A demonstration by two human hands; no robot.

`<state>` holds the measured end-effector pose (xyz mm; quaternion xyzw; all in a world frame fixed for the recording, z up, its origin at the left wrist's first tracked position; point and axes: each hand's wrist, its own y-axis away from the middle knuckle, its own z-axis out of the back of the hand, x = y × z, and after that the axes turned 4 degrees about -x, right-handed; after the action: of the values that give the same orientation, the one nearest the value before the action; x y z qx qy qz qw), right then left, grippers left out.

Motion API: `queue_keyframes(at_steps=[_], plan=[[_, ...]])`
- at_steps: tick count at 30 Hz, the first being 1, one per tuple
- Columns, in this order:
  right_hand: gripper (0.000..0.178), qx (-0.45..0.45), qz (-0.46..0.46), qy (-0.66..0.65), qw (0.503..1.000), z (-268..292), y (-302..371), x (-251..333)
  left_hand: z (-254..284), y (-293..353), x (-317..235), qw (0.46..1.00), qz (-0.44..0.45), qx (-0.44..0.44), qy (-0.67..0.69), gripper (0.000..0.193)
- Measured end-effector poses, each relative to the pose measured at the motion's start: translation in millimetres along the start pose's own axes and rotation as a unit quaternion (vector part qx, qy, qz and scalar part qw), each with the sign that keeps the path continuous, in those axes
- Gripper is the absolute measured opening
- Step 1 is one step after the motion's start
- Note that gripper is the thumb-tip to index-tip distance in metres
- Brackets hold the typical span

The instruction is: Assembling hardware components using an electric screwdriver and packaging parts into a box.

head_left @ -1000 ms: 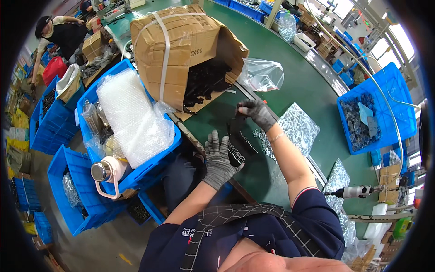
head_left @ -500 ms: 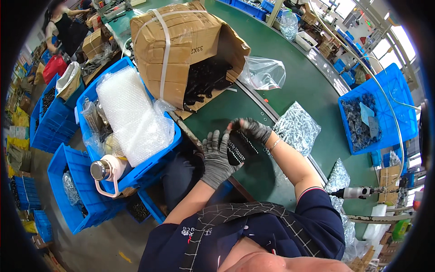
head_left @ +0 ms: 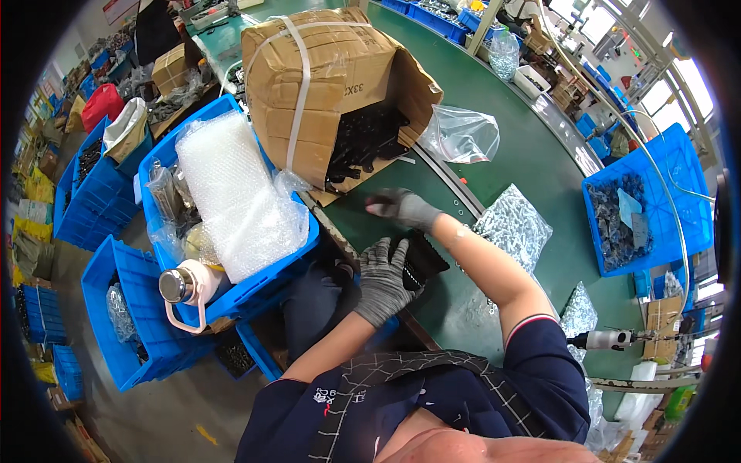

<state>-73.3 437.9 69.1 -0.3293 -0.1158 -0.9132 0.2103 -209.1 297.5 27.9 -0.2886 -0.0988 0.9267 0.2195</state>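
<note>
My left hand [head_left: 384, 282], in a grey striped glove, grips the left side of a black block [head_left: 426, 261] with rows of small shiny metal pieces. The block is tilted at the table's near edge, and part of it lies behind my fingers. Above it, my gloved right hand [head_left: 405, 210] hovers apart from the block, below the opening of a cardboard box [head_left: 309, 92]. Its fingers point left and are blurred, so their grip is unclear. Inside the box lie many black elongated parts [head_left: 363, 143].
Bubble wrap [head_left: 235, 197] and a pale flask [head_left: 202, 284] sit on a blue bin at left. A bag of silvery fasteners [head_left: 515, 230] and an empty clear bag [head_left: 463, 133] lie on the green table [head_left: 540, 143]. A blue crate [head_left: 671, 189] stands at right.
My right hand has left the block and moved up and left toward the box. My left hand has gone from lying flat to gripping the block, which is now tilted. The view has shifted slightly.
</note>
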Motion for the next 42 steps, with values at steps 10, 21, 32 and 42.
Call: queue_keyframes(at_steps=[10,21,32,42], plan=[[0.040,0.006,-0.032,0.232,0.972,-22.4,-60.4,32.4,-32.7,4.3,21.5,0.999,-0.003,0.002,0.047,0.115],[0.027,-0.006,-0.048,0.365,0.930,-25.8,-46.7,46.6,-33.7,5.9,22.1,0.999,-0.005,0.038,0.038,0.116],[0.039,0.155,0.018,0.091,0.984,66.3,32.8,0.1,-2.1,5.7,12.8,0.999,-0.019,-0.035,0.000,0.114],[0.081,-0.006,0.024,0.349,0.937,8.4,-32.6,-18.8,-0.5,2.3,10.9,0.999,-0.026,0.007,0.017,0.111]])
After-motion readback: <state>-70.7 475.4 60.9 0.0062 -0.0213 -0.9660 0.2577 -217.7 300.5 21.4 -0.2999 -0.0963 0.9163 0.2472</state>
